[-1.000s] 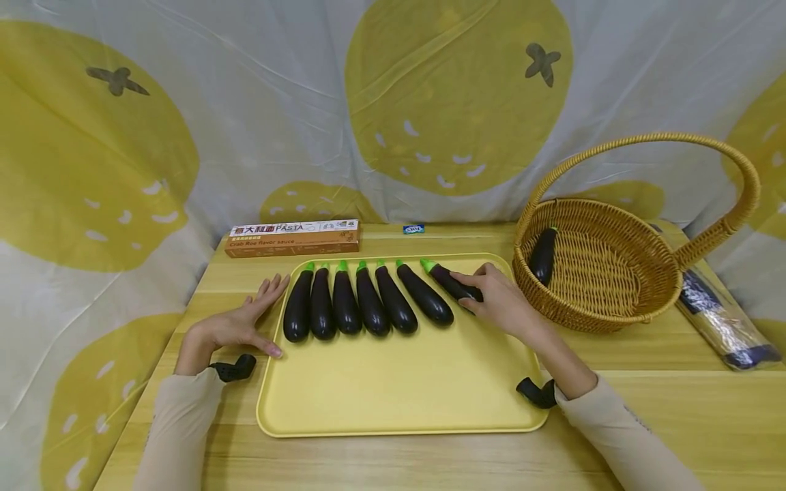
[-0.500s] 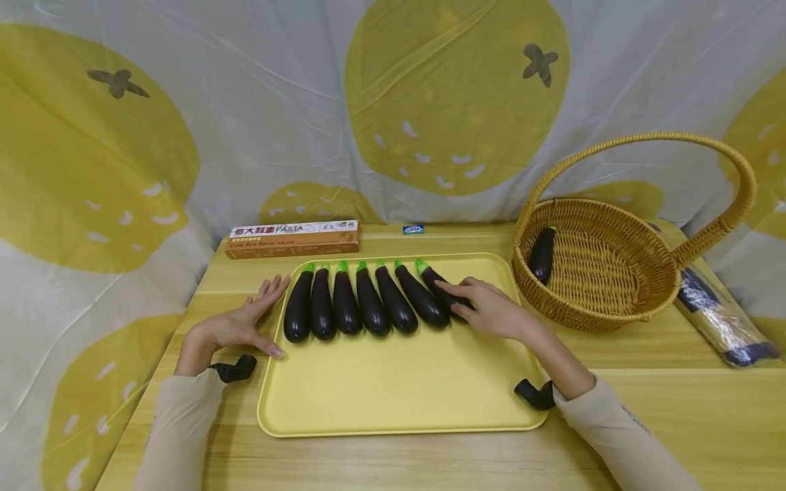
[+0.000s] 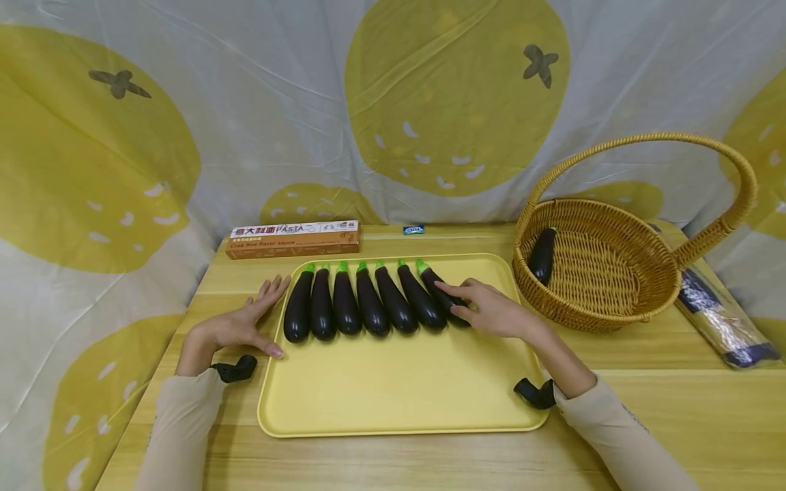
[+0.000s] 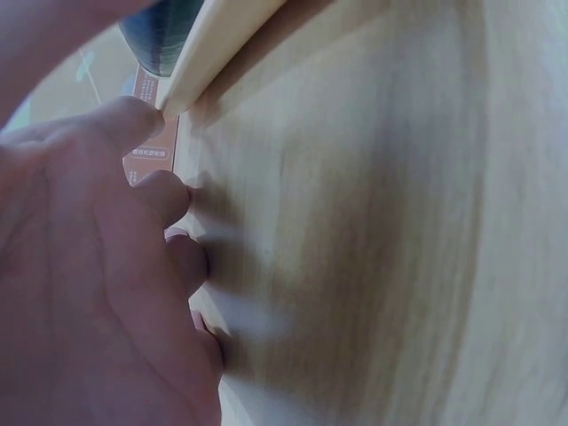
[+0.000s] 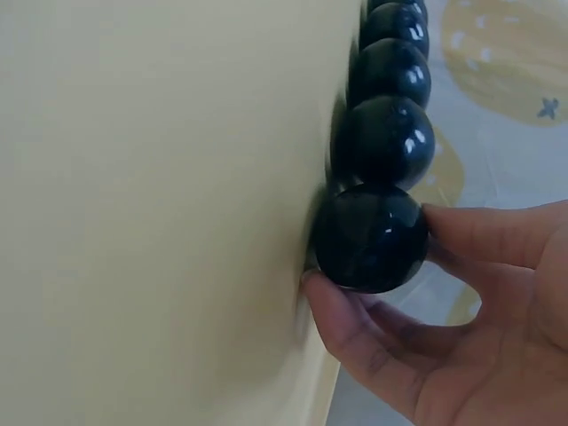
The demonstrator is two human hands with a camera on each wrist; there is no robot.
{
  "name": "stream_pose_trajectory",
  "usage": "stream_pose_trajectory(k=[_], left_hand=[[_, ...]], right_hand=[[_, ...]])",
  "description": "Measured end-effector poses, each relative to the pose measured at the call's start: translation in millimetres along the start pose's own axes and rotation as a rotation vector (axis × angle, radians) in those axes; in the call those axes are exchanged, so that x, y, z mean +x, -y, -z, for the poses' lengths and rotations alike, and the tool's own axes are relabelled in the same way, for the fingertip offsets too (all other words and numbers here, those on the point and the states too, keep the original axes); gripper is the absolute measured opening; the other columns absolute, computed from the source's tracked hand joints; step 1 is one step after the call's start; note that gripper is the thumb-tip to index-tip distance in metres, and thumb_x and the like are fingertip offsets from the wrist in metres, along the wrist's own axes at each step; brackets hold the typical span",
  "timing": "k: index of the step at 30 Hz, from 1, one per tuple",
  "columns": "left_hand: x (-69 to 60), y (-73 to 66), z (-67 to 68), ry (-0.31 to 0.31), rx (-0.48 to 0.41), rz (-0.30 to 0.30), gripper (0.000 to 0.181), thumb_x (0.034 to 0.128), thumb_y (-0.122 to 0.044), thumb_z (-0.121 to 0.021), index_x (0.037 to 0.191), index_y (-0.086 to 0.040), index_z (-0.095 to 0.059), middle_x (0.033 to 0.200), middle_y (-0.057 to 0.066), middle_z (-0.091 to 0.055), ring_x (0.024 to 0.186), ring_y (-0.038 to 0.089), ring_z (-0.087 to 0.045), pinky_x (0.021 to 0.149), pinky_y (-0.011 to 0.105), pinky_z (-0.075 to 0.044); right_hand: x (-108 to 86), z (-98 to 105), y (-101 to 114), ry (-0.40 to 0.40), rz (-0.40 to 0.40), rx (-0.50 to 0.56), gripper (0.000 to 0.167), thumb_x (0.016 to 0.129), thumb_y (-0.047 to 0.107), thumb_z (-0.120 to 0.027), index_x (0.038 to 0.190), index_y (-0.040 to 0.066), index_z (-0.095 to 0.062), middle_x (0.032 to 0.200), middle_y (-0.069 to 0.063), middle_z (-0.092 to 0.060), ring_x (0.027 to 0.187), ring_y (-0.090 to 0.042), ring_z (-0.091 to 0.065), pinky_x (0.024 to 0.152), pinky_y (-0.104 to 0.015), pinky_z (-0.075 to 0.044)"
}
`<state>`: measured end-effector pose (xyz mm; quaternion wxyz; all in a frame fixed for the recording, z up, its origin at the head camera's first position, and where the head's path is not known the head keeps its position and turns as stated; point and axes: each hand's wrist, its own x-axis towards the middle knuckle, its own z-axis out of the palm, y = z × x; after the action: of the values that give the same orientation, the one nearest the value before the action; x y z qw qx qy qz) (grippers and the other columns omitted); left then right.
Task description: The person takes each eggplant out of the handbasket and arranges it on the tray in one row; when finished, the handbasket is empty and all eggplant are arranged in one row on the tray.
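Observation:
Several dark purple eggplants [image 3: 346, 303] with green stem ends lie side by side along the back of a yellow tray [image 3: 399, 389]. My right hand [image 3: 494, 310] pinches the rightmost eggplant [image 3: 434, 281] between thumb and fingers. In the right wrist view, that eggplant's round end [image 5: 371, 240] sits between the thumb and fingers and touches its neighbour [image 5: 383, 142]. At the tray's left edge, my left hand [image 3: 242, 324] rests with spread fingers, the thumb by the rim. The left wrist view has its fingertips [image 4: 164, 197] down on the wooden table beside the tray's rim [image 4: 209, 58].
A wicker basket [image 3: 598, 319] with a tall handle stands right of the tray, one eggplant [image 3: 542, 256] inside. Behind the tray are a pasta box [image 3: 293, 239] and a small blue packet [image 3: 413, 230]. A clear-wrapped package [image 3: 727, 320] lies beyond the basket.
My right hand has moved left with the rightmost eggplant, bringing it against the row. The neighbouring eggplant has shifted slightly left and stands straighter. My left hand stays in place.

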<state>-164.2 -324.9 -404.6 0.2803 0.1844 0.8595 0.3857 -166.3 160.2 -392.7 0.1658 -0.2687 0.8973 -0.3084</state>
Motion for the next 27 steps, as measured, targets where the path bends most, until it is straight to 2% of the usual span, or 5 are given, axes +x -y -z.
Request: stream_pose_trajectory(k=[11, 17, 21, 23, 27], left_hand=[[1.4, -1.1, 0.3, 0.001, 0.004, -0.008, 0.138, 0.0740, -0.021, -0.094, 0.167, -0.008, 0.007, 0.168, 0.023, 0.030, 0.150, 0.048, 0.037, 0.114, 0.076, 0.023], [2.0, -1.3, 0.8, 0.002, 0.017, -0.007, 0.138, 0.0740, -0.022, -0.094, 0.167, -0.007, 0.007, 0.168, 0.023, 0.029, 0.150, 0.048, 0.036, 0.114, 0.076, 0.023], [1.5, -1.1, 0.7, 0.003, 0.012, -0.002, 0.138, 0.0736, -0.022, -0.094, 0.167, -0.008, 0.007, 0.168, 0.023, 0.030, 0.150, 0.048, 0.036, 0.114, 0.076, 0.023], [1.1, -0.9, 0.6, 0.003, 0.011, -0.001, 0.138, 0.0738, -0.021, -0.094, 0.167, -0.008, 0.007, 0.167, 0.023, 0.030, 0.150, 0.048, 0.037, 0.114, 0.076, 0.023], [0.4, -0.4, 0.3, 0.004, 0.000, -0.005, 0.138, 0.0741, -0.021, -0.094, 0.167, -0.009, 0.008, 0.167, 0.023, 0.031, 0.150, 0.047, 0.037, 0.114, 0.076, 0.024]], right_hand=[[0.6, 4, -4, 0.010, -0.007, 0.073, 0.056, 0.106, 0.019, -0.059, 0.159, 0.016, -0.042, 0.118, -0.018, -0.061, 0.080, -0.019, -0.050, 0.071, -0.031, -0.045], [-4.1, 11, -4, -0.017, 0.009, 0.090, 0.056, 0.107, 0.024, -0.059, 0.160, 0.015, -0.042, 0.127, -0.020, -0.059, 0.098, -0.022, -0.058, 0.083, -0.037, -0.052], [-17.2, 27, -2, -0.074, 0.039, 0.120, 0.055, 0.108, 0.025, -0.057, 0.160, 0.015, -0.042, 0.136, -0.021, -0.056, 0.119, -0.033, -0.060, 0.098, -0.051, -0.056], [-26.0, 37, -4, -0.122, 0.043, 0.117, 0.054, 0.108, 0.025, -0.057, 0.159, 0.017, -0.044, 0.142, -0.019, -0.056, 0.126, -0.036, -0.060, 0.100, -0.052, -0.055], [-44.9, 59, -9, -0.263, -0.027, 0.116, 0.048, 0.107, 0.028, -0.059, 0.153, 0.020, -0.053, 0.141, -0.013, -0.062, 0.119, -0.026, -0.063, 0.087, -0.033, -0.058]])
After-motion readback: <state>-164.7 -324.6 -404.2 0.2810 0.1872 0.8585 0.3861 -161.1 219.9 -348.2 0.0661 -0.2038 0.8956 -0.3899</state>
